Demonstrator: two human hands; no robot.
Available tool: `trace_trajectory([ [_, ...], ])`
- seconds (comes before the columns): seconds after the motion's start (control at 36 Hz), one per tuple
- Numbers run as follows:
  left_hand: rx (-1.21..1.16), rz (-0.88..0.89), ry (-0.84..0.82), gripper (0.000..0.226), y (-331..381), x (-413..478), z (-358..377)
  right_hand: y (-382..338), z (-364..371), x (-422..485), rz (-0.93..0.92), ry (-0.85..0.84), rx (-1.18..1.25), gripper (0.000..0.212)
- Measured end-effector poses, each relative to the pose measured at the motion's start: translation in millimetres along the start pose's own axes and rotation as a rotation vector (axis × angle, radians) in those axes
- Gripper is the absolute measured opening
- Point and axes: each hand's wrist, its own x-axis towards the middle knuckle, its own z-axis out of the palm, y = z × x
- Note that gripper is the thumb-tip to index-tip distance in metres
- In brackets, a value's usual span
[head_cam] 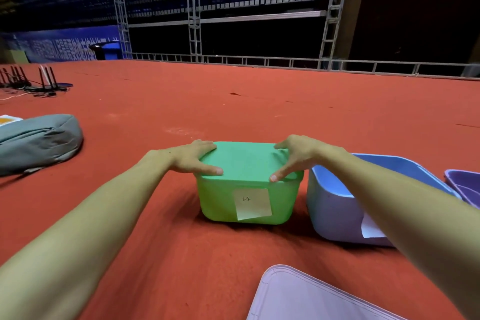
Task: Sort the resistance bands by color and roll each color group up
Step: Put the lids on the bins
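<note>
Pressing on the green lid, left hand and right hand have fingers spread, grasping nothing; uneven pressure could tip the green bin beneath.

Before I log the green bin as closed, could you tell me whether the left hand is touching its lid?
Touching. The head view shows the left hand with thumb and fingers resting directly on the green lid along its left edge.

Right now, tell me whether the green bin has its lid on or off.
On. The lid covers the green bin, left hand and right hand spread on its edges. Whether it is latched: cannot tell.
</note>
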Motion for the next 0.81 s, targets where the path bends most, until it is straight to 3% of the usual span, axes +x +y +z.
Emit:
trace_trajectory([
  [0.14, 0.056, 0.004, 0.143, 0.083, 20, -18, -5, -13, -4, -30, -0.081, 0.111, 0.057, 0.085],
  [0.31, 0.043, 0.161, 0.386, 0.048, 47, -65, 1, -5, -5, -96, -0.095, 0.167, 0.053, 0.052],
  [0.39, 0.005, 0.183, 0.397, 0.038, 60, -90, 13, 8, 4, -139, -0.082, 0.15, 0.016, 0.038],
  [0.56, 0.056, 0.148, 0.159, 0.036, 99, -130, 59, 51, 41, -222, 0.044, 0.091, -0.007, 0.044],
  [0.69, -0.008, 0.107, 0.078, 0.037, 130, -146, 93, 75, 68, -276, 0.125, 0.036, 0.034, 0.047],
  [0.81, -0.084, 0.055, 0.047, 0.036, 131, -151, 116, 84, 85, -304, 0.168, 0.018, 0.078, 0.063],
])
